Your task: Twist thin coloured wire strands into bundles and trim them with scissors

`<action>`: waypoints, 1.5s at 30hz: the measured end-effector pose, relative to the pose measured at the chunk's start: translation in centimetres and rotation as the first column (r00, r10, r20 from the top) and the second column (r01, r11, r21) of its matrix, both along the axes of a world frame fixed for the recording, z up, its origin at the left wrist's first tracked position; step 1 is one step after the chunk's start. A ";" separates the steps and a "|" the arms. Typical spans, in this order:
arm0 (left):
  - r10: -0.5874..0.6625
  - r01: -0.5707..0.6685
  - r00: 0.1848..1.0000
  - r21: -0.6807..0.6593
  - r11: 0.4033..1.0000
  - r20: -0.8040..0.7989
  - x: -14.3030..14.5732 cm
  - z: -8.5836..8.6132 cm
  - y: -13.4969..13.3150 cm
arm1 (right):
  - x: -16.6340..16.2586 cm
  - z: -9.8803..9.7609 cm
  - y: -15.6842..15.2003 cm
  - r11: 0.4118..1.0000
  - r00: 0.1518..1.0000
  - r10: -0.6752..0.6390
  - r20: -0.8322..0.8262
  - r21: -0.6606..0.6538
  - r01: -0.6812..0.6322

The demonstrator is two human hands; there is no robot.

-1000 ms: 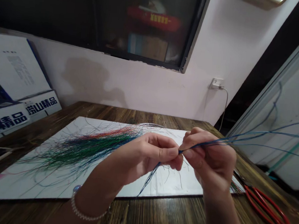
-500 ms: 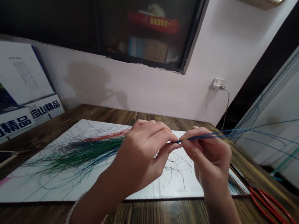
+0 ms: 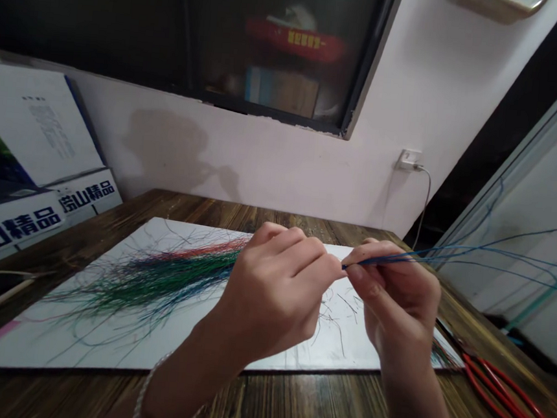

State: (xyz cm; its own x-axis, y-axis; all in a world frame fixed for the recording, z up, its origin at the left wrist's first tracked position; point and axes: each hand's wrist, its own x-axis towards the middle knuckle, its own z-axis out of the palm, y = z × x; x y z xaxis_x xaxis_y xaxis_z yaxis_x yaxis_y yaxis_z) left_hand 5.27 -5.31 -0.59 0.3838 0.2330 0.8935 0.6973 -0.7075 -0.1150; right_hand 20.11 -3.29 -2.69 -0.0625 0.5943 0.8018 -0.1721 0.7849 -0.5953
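Note:
My right hand [image 3: 393,290] pinches a small bundle of thin blue wires [image 3: 450,251], whose long loose ends fan out to the right. Fingertip to fingertip with it, my left hand [image 3: 282,281] is closed at the near end of the same bundle; its thumb and what lies under its fingers are hidden. Below both hands lies a white board [image 3: 109,357]. On its left part a spread of fine green, red and blue wires [image 3: 155,279] rests, partly behind my left hand. Short dark offcuts [image 3: 340,335] are scattered between my wrists.
Red-handled scissors [image 3: 506,398] lie at the right on the wooden table [image 3: 319,408]. White boxes [image 3: 39,214] with blue lettering stand at the left. Behind are a wall with a dark window [image 3: 272,52] and a socket [image 3: 408,160] with a plugged-in cable.
My left fingers have curled further and rolled over the wire, closing the gap that showed under them. The right hand keeps its pinch. The view has shifted slightly.

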 end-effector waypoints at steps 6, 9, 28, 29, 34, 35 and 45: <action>-0.146 0.183 0.976 -0.241 0.953 0.162 0.1 0.3 -0.4 | 0.3 0.5 -0.6 1.000 0.999 0.007 0.037 0.007 -0.007; -0.175 0.320 0.926 -0.451 0.833 0.334 0.1 0.6 -0.3 | 0.5 0.6 -0.5 0.999 0.997 -0.028 0.070 -0.045 0.031; -0.153 0.378 0.850 -0.380 0.844 0.504 -0.9 1.0 -0.5 | 2.7 0.2 1.8 0.938 0.802 -0.217 0.557 -0.109 0.329; -0.161 0.361 0.859 -0.351 0.864 0.486 -1.0 1.0 -0.7 | 3.1 0.3 1.6 0.928 0.778 -0.251 0.576 -0.086 0.363; -0.187 0.324 0.879 -0.261 0.910 0.438 -1.2 1.0 -1.3 | 5.6 1.4 0.1 0.845 0.783 -0.482 0.393 -0.028 0.534; -0.193 0.323 0.880 -0.250 0.913 0.434 -1.2 1.0 -1.4 | 6.4 1.5 0.2 0.830 0.763 -0.497 0.413 -0.031 0.558; -0.253 0.322 0.887 -0.123 0.939 0.387 -1.5 1.0 -2.0 | 23.7 -10.5 3.7 0.569 0.361 -0.350 0.864 -0.110 0.815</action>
State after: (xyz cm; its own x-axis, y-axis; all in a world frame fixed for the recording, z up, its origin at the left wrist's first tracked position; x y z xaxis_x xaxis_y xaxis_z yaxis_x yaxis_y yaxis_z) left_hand 3.73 -7.35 0.37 0.1189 0.3306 0.9362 0.4288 -0.8676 0.2519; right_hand 43.81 0.41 -13.23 0.0982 0.9567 0.2741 0.8474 0.0640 -0.5271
